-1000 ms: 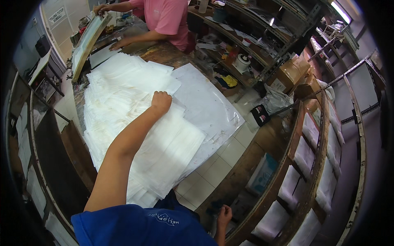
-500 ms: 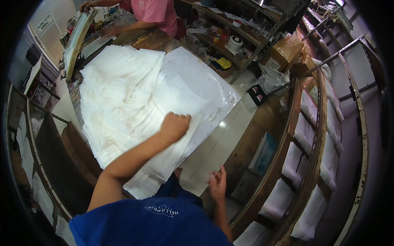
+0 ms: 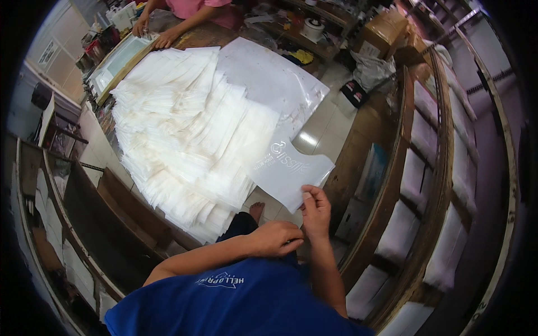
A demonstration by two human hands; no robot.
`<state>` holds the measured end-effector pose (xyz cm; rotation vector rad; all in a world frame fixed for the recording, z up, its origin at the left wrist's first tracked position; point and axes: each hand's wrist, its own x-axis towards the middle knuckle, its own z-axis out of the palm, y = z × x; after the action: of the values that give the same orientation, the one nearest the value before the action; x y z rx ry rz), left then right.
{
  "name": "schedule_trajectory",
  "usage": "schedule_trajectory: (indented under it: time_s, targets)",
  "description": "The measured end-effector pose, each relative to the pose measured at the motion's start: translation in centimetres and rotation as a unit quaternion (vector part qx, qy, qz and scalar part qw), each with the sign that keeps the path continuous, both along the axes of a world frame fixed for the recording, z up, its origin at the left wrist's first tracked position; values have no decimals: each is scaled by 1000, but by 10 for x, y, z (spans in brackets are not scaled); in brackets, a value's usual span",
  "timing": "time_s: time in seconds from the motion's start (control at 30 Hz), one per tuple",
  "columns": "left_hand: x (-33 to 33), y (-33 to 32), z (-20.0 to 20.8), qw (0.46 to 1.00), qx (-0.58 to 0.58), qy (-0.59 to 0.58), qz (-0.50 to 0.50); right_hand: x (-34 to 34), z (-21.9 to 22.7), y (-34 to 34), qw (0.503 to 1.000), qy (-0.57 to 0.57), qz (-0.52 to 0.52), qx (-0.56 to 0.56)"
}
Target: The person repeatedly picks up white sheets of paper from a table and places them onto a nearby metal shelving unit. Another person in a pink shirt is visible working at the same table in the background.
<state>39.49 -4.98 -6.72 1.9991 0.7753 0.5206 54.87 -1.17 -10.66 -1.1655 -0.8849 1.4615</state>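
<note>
My right hand [image 3: 316, 213] pinches the near corner of a translucent plastic bag [image 3: 291, 173] with white print and a curved notch in its edge. The bag is held out over the right side of a broad, fanned pile of white plastic bags [image 3: 179, 129]. In front of my body, my left hand [image 3: 274, 238] is closed, its fingers together and curled, close beside my right wrist. Nothing shows between its fingers.
A pale plastic sheet [image 3: 269, 78] covers the table's far right. Across the table, a person in pink [image 3: 207, 14] has both hands on a wooden-edged screen frame [image 3: 120, 64]. Wooden racks [image 3: 412, 229] with stacked white bags stand right; dark shelving [image 3: 112, 224] stands left.
My left hand has come off the pile toward my body. My right hand has risen and now holds the printed bag. The other person's screen frame has gone from raised to lowered.
</note>
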Motion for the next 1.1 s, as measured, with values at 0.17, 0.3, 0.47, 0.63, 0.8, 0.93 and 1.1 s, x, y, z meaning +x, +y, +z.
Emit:
schedule_trajectory:
  time_s: [0.17,0.3,0.47,0.63,0.8,0.93,1.1]
  targets:
    - [22,11,-112,654,-649,-371,114,36,27,-67,996,49,-65,29]
    - [18,22,-129,525,-592,-598,130,83,11,-140,994,-76,-70,-22]
    - [29,12,-124,574,-594,-560,60,100,-6,-211,984,-115,-123,-52]
    - [48,-11,-127,619,-588,-520,16,97,-4,-242,974,-128,-176,-65]
    - [57,-15,-131,678,-555,-481,15,106,-7,-259,964,-143,-209,-80]
    - [63,-16,-99,713,-567,-410,40,124,-18,-267,955,-151,-253,-42]
    - [90,-16,-51,525,-677,-513,-58,164,-27,-283,895,-182,-405,-41]
